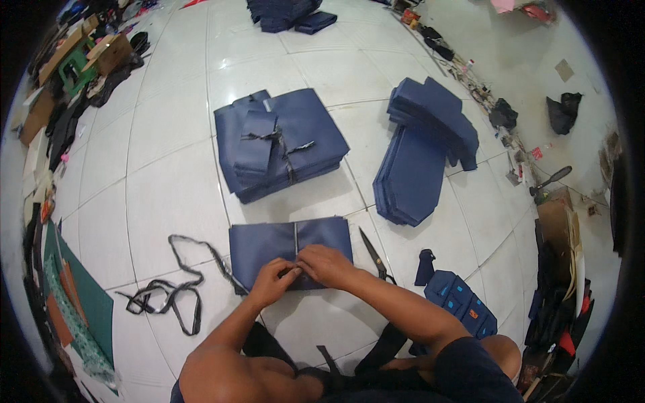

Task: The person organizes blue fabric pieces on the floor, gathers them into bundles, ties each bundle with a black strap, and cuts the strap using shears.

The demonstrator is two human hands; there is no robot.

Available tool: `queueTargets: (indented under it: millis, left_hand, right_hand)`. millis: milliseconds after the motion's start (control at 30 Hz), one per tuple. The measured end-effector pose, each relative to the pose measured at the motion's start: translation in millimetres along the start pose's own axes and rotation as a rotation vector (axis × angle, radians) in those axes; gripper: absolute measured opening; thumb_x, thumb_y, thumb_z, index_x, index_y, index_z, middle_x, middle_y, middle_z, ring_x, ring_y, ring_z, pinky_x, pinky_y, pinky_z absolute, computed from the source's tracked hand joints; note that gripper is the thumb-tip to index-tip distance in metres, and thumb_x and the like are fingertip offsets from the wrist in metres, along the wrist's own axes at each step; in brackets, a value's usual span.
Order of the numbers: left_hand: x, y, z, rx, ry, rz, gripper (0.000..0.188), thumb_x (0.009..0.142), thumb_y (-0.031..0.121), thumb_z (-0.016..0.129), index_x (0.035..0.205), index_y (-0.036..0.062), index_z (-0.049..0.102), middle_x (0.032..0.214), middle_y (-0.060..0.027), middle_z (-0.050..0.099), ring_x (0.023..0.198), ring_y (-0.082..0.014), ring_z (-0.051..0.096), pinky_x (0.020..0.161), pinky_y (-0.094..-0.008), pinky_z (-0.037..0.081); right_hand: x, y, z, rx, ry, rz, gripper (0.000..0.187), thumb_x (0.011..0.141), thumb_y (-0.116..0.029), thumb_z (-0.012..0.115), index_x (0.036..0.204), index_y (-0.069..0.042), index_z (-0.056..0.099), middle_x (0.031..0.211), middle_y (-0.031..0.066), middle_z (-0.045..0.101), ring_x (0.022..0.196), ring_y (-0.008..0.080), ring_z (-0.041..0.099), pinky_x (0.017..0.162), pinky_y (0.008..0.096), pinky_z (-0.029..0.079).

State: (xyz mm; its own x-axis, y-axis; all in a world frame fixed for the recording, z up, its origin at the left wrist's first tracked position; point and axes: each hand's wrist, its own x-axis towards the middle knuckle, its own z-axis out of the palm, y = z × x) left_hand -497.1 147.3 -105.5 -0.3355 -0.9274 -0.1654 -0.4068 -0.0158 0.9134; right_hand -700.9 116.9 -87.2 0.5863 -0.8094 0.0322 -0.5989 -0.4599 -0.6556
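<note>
A stack of dark blue sheets [259, 245] lies on the floor in front of me. A thin grey strip [295, 236] crosses the middle of its top and runs under my fingers. My left hand [274, 279] is closed in a pinch at the near side of the stack. My right hand [324, 266] meets it there, its fingers also pinched over the strip; the exact grip is partly hidden. Left of the stack a long dark ribbon [177, 285] lies in loops, one end reaching the stack's edge. Black-handled scissors [376, 256] rest just right of the stack.
Beyond stands a larger tied bundle of blue pieces [306, 124]. Blue angled-corner panels [413, 168] are piled to its right. A blue pocketed piece [460, 302] lies near my right arm. A green mat [87, 289] and clutter line the left; a screwdriver-like tool [552, 180] is at right.
</note>
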Motion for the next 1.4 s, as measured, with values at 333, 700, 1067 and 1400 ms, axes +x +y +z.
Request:
queueTargets:
  millis: [333,700,1067,1400]
  left_hand:
    - [-9,0,28,-0.338,0.209,-0.292,0.018,0.098,0.015,0.058,0.102,-0.0010,0.065,0.080,-0.0070,0.067,0.070,-0.0120,0.064,0.063,-0.0275,0.051]
    - [-11,7,28,-0.031,0.329,-0.138,0.019,0.096,0.011,0.057,0.098,-0.0044,0.067,0.078,-0.0161,0.070,0.069,-0.0226,0.068,0.065,-0.0342,0.052]
    - [-3,-18,20,0.417,0.279,0.157,0.019,0.092,0.015,0.061,0.090,-0.0028,0.067,0.080,-0.0189,0.066,0.074,-0.0322,0.065,0.069,-0.0391,0.049]
    - [7,-30,13,-0.365,0.059,-0.271,0.026,0.096,0.023,0.060,0.098,-0.0015,0.069,0.084,-0.0015,0.065,0.075,-0.0103,0.057,0.070,-0.0264,0.047]
  right_hand:
    - [-10,15,39,0.261,0.141,0.028,0.023,0.087,-0.011,0.065,0.110,-0.009,0.069,0.105,0.0098,0.070,0.098,0.0283,0.065,0.087,0.0376,0.051]
    - [-5,17,52,0.177,0.237,-0.098,0.023,0.084,-0.009,0.066,0.106,-0.005,0.067,0.095,0.0114,0.066,0.094,0.0313,0.062,0.086,0.0410,0.050]
    - [13,8,43,0.012,-0.125,0.225,0.018,0.085,-0.016,0.063,0.098,-0.002,0.064,0.103,0.0170,0.063,0.099,0.0364,0.060,0.083,0.0426,0.051]
    - [-10,13,26,0.086,0.057,-0.077,0.020,0.089,-0.019,0.063,0.102,-0.004,0.062,0.095,0.0145,0.062,0.090,0.0355,0.064,0.075,0.0450,0.053]
